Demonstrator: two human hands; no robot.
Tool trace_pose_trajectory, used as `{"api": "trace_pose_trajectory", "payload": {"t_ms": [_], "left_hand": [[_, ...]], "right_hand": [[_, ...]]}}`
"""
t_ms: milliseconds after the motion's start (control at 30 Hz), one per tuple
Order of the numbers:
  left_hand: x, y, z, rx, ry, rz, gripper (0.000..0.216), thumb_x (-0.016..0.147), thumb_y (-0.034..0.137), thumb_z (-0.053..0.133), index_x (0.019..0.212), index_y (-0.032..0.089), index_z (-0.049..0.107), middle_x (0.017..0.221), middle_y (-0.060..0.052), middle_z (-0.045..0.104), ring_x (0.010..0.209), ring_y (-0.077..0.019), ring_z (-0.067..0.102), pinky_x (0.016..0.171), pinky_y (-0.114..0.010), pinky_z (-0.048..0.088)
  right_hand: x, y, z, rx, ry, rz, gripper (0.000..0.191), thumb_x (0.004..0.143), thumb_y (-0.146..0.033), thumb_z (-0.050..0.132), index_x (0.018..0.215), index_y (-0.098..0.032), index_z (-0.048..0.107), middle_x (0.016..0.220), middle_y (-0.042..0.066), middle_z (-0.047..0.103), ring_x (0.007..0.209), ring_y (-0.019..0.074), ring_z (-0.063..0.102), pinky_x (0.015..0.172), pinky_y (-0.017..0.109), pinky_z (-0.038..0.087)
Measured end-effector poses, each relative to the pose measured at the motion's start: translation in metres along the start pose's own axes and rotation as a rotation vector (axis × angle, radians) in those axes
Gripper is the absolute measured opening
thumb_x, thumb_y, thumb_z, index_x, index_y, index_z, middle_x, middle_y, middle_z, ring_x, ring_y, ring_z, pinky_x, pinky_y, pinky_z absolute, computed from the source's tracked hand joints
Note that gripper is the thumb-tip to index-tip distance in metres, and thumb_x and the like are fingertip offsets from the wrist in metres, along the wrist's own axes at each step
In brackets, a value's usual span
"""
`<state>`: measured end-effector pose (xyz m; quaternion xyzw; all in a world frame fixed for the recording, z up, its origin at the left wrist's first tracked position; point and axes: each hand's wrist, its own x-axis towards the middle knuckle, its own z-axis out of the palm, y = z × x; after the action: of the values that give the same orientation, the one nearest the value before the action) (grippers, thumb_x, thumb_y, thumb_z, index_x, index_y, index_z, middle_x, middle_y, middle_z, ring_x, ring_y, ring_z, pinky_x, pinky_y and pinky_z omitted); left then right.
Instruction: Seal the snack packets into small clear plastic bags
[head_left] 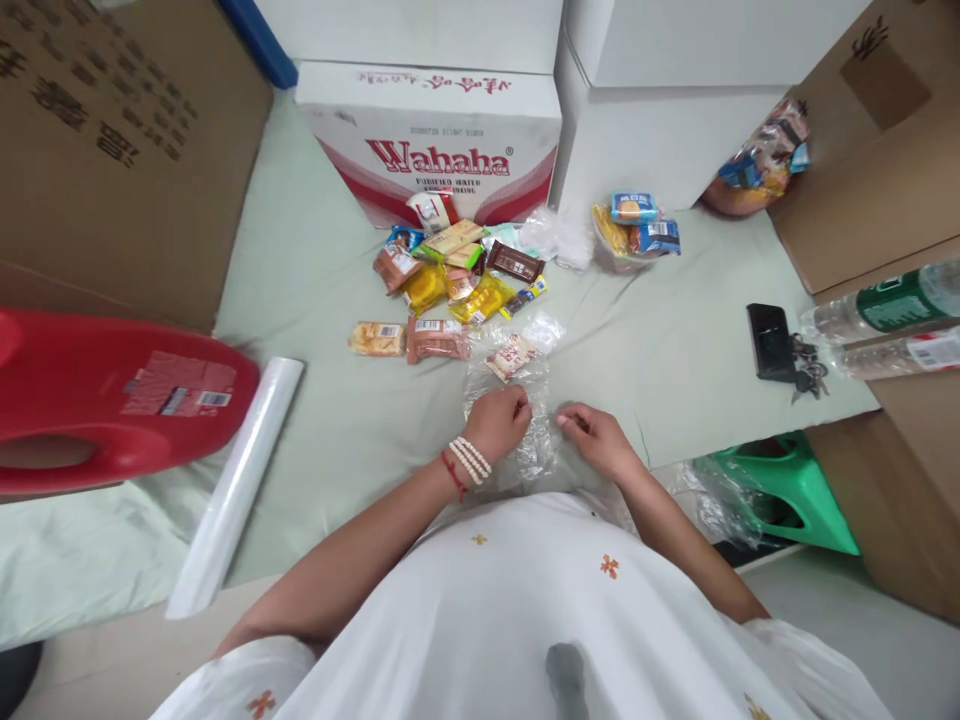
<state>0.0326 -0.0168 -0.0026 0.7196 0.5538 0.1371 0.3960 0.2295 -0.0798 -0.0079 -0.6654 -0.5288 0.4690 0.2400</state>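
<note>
A clear plastic bag (536, 440) lies crinkled on the cloth before me, with a small white-and-red wrapped snack (512, 356) at its far end. My left hand (501, 420), wearing beads and a red string, is closed over the bag's left side and seems to pinch the film. Just right of the bag is my right hand (596, 440), its fingers curled together; what they hold, if anything, I cannot make out. Farther left lie a wrapped bread roll (377, 338) and a brown-wrapped snack (437, 340).
Beyond sits a pile of packaged snacks (457, 265) against a Wahaha carton (450, 150). A small bowl of snacks (634, 235) stands right of it. A plastic film roll (236, 490) and red jug (127, 400) are left; a phone (770, 342), keys (810, 370) and bottles (892, 305) right.
</note>
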Motion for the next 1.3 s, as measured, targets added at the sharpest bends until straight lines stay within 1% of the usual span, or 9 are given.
{"api": "trace_pose_trajectory", "payload": {"t_ms": [133, 267, 367, 500, 700, 900, 1133, 1233, 1300], "left_hand": [[0.001, -0.011, 0.003, -0.056, -0.007, 0.017, 0.010, 0.085, 0.019, 0.057, 0.081, 0.020, 0.066, 0.069, 0.000, 0.065, 0.065, -0.0177, 0.058, 0.066, -0.030, 0.040], [-0.002, -0.018, 0.006, -0.132, 0.035, 0.010, 0.009, 0.086, 0.022, 0.055, 0.081, 0.020, 0.063, 0.071, 0.000, 0.065, 0.065, -0.0167, 0.057, 0.066, -0.029, 0.042], [-0.003, -0.019, 0.009, -0.180, 0.073, 0.003, 0.015, 0.088, 0.031, 0.057, 0.079, 0.020, 0.061, 0.071, 0.000, 0.062, 0.064, -0.0158, 0.055, 0.065, -0.029, 0.042], [-0.004, -0.017, 0.012, -0.301, 0.091, 0.000, 0.031, 0.088, 0.049, 0.063, 0.076, 0.020, 0.059, 0.069, 0.001, 0.059, 0.063, -0.0149, 0.053, 0.062, -0.028, 0.040], [-0.006, -0.016, 0.008, -0.817, -0.055, -0.050, 0.036, 0.081, 0.055, 0.071, 0.082, 0.019, 0.065, 0.066, 0.001, 0.065, 0.064, -0.0156, 0.058, 0.064, -0.029, 0.045], [-0.011, -0.017, -0.001, -0.926, 0.005, -0.119, 0.028, 0.081, 0.046, 0.071, 0.078, 0.019, 0.062, 0.061, 0.003, 0.062, 0.058, -0.0121, 0.055, 0.062, -0.026, 0.043], [-0.031, -0.028, -0.029, -1.130, 0.072, -0.129, 0.027, 0.076, 0.041, 0.077, 0.074, 0.019, 0.061, 0.082, 0.000, 0.065, 0.066, -0.0100, 0.056, 0.060, -0.023, 0.044], [-0.044, -0.044, -0.035, -1.105, 0.115, -0.146, 0.026, 0.074, 0.038, 0.079, 0.072, 0.018, 0.063, 0.092, -0.002, 0.066, 0.068, -0.0092, 0.055, 0.064, -0.025, 0.048], [-0.051, -0.053, -0.034, -1.103, 0.113, -0.188, 0.028, 0.073, 0.040, 0.079, 0.073, 0.018, 0.063, 0.096, -0.004, 0.067, 0.072, -0.0108, 0.057, 0.070, -0.027, 0.052]], "right_hand": [[0.017, -0.006, -0.006, -0.085, 0.141, 0.014, 0.035, 0.092, -0.049, 0.055, 0.095, -0.019, 0.073, 0.084, 0.005, 0.074, 0.077, 0.0190, 0.064, 0.075, 0.030, 0.045], [0.038, -0.011, 0.002, -0.091, 0.098, 0.039, 0.018, 0.082, -0.033, 0.065, 0.090, -0.019, 0.073, 0.076, 0.002, 0.071, 0.072, 0.0176, 0.062, 0.072, 0.029, 0.043], [0.045, -0.016, 0.011, 0.085, 0.048, 0.054, 0.014, 0.077, -0.029, 0.066, 0.084, -0.019, 0.072, 0.068, -0.001, 0.065, 0.066, 0.0148, 0.056, 0.066, 0.027, 0.041], [0.039, -0.029, 0.019, 0.476, -0.057, 0.075, 0.027, 0.073, -0.042, 0.076, 0.087, -0.018, 0.073, 0.064, -0.004, 0.058, 0.057, 0.0103, 0.045, 0.058, 0.025, 0.034], [0.026, -0.048, 0.017, 0.776, -0.111, 0.194, 0.039, 0.064, -0.046, 0.088, 0.086, -0.018, 0.073, 0.060, -0.006, 0.054, 0.046, 0.0047, 0.027, 0.047, 0.024, 0.017], [0.022, -0.052, 0.012, 0.801, -0.038, 0.186, 0.040, 0.063, -0.045, 0.092, 0.086, -0.018, 0.072, 0.056, -0.009, 0.043, 0.046, 0.0039, 0.024, 0.046, 0.023, 0.014], [0.019, -0.039, 0.002, 0.779, 0.094, 0.139, 0.040, 0.064, -0.046, 0.090, 0.088, -0.021, 0.069, 0.063, -0.008, 0.046, 0.048, 0.0044, 0.021, 0.046, 0.024, 0.014], [0.013, -0.023, -0.008, 0.648, 0.110, 0.119, 0.036, 0.071, -0.048, 0.083, 0.090, -0.022, 0.068, 0.060, -0.008, 0.042, 0.048, 0.0067, 0.024, 0.047, 0.024, 0.020], [0.010, -0.014, -0.013, 0.508, 0.070, 0.097, 0.034, 0.079, -0.051, 0.077, 0.092, -0.021, 0.069, 0.062, -0.005, 0.049, 0.052, 0.0094, 0.034, 0.050, 0.024, 0.029]]}}
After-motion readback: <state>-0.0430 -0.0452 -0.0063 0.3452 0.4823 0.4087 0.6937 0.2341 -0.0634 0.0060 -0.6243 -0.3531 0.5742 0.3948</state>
